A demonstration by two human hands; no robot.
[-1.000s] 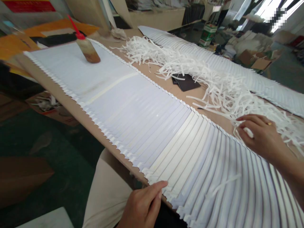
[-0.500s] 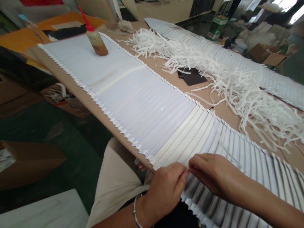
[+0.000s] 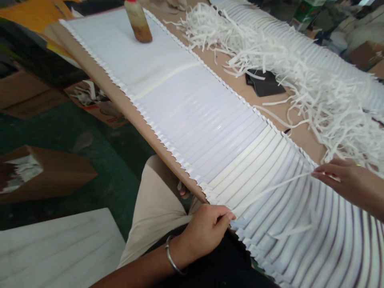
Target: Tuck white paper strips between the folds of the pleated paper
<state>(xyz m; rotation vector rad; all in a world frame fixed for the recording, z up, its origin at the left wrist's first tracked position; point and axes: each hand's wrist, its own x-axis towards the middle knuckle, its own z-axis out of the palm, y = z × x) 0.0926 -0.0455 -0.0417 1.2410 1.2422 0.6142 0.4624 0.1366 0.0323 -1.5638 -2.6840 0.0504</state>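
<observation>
Overlapping white sheets (image 3: 207, 116) form a long row across the table, their narrow bands fanned out toward the right. At the near edge of the row, my left hand (image 3: 207, 226) is closed, thumb and fingers pinching a sheet's edge. My right hand (image 3: 348, 182) is closed near the far edge, with the end of a thin white paper strip (image 3: 279, 186) pinched in its fingertips. That strip runs taut across the bands toward my left fingertips. Whether it still sticks to the sheet near my left hand cannot be made out. Another strip dangles, blurred, below my right hand.
Loose white strips (image 3: 270, 52) lie heaped along the table's far side, beside a black flat item (image 3: 265, 83). On the sheets stands a bottle of brownish liquid (image 3: 139, 24). Cardboard boxes (image 3: 60, 176) sit on the floor at left, near a white slab (image 3: 63, 248).
My right hand has moved away from my left, up and to the right, drawing the strip out between them. My left hand stays at the near edge. The camera view has tipped downward.
</observation>
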